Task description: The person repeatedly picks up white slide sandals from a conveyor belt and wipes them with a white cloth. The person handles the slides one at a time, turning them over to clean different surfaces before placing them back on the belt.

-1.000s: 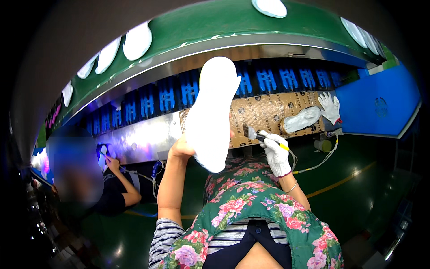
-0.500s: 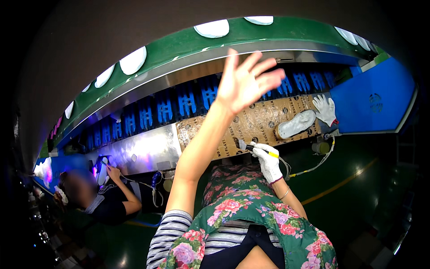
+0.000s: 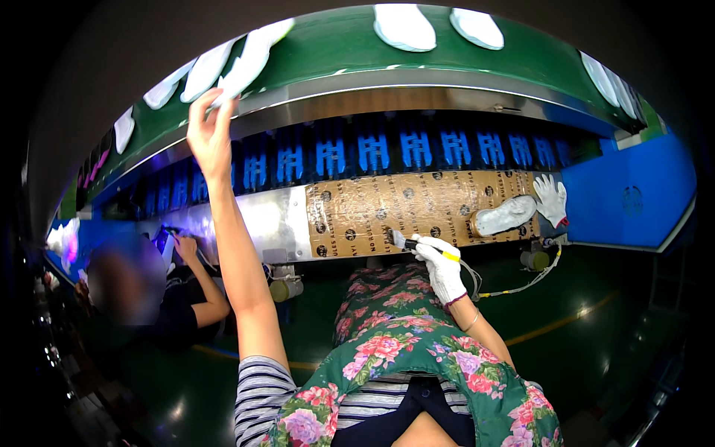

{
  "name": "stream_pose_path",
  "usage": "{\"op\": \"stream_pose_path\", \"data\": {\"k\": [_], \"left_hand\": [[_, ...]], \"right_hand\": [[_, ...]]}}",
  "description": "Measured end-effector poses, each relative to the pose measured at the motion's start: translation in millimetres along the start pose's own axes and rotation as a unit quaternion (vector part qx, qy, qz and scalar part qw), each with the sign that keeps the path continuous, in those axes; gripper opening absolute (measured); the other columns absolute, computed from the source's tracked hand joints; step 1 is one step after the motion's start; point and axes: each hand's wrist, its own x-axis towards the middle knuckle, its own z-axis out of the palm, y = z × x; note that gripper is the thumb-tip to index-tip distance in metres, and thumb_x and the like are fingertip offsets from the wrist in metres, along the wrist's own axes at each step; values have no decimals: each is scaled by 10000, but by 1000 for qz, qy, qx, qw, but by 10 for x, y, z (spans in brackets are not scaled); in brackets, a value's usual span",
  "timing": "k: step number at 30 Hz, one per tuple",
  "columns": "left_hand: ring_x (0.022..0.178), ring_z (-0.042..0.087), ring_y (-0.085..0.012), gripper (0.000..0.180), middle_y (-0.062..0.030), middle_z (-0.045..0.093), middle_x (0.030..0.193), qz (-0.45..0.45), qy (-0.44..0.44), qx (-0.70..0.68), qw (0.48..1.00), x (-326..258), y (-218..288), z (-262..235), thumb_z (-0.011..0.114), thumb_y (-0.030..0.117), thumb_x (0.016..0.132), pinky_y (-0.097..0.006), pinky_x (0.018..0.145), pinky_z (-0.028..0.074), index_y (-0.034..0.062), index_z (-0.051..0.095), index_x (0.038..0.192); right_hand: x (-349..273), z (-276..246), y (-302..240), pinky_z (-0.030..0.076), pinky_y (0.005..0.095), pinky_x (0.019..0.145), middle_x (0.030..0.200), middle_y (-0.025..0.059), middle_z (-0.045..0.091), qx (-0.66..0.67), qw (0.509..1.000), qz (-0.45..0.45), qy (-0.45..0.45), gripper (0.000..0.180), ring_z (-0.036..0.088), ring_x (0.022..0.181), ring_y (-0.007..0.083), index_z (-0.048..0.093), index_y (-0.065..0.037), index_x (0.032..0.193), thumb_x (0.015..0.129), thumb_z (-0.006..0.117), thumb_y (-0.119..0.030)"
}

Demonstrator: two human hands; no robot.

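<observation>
Since the fisheye bends everything up top, I can't quite tell whether my bare left hand (image 3: 209, 132) is pinching the long white foam shoe insole (image 3: 249, 61) or just resting fingertips on its lower end, so that grip is a can't-tell; the insole itself lies on the green conveyor belt (image 3: 335, 45) above the steel rail. My white-gloved right hand (image 3: 441, 267) has its grip closed around a small brush with a yellow handle (image 3: 412, 243), bristles hovering over the brown cardboard sheet with dark round marks (image 3: 417, 212) taped on the desk front. The brush cord runs off to the right and its end is hard to follow.

Compared with half a second back, the left arm has swung leftward and reaches further up; a second ago that insole was in my hand in front of the camera.

A grey shoe sole (image 3: 505, 215) sits at the cardboard's right edge, under another person's gloved hand (image 3: 552, 200). Blue labels (image 3: 372, 153) line the dark strip below the rail.
</observation>
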Motion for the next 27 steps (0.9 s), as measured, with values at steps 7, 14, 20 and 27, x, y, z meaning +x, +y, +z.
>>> {"op": "stream_pose_path", "data": {"k": [7, 14, 20, 27], "left_hand": [[1127, 629, -309, 277, -214, 599, 1290, -15, 265, -55, 963, -997, 603, -650, 561, 124, 948, -438, 967, 555, 48, 479, 1202], [769, 720, -182, 322, -122, 732, 936, -464, 11, -216, 859, -2255, 315, 102, 665, 251, 922, -282, 656, 602, 6, 673, 1130], [1287, 571, -381, 964, -268, 520, 1442, -527, -223, -557, 602, -3080, 394, 432, 209, 798, 949, -501, 1104, 440, 42, 374, 1524], [951, 717, -384, 1158, -221, 656, 1178, -520, -108, -594, 604, -2856, 487, 718, 76, 928, 823, -500, 810, 607, 19, 488, 1411]], "right_hand": [[149, 89, -205, 579, 320, 773, 1166, 207, 707, 99, 994, -56, -4, 229, 711, 881, 247, 693, 57, 1101, 872, 684, 51], [-72, 803, -669, 580, 355, 885, 1206, 232, 694, 91, 985, -53, -136, 225, 707, 1015, 273, 711, 38, 1066, 848, 691, 86], [-158, 1220, -732, 590, 334, 891, 1183, 191, 717, -128, 964, -96, -211, 192, 700, 1057, 235, 741, 35, 1032, 844, 712, 62], [-165, 1291, -916, 570, 296, 779, 1001, 110, 760, -310, 887, -257, -227, 192, 705, 884, 165, 776, -14, 1008, 817, 771, 2]]}}
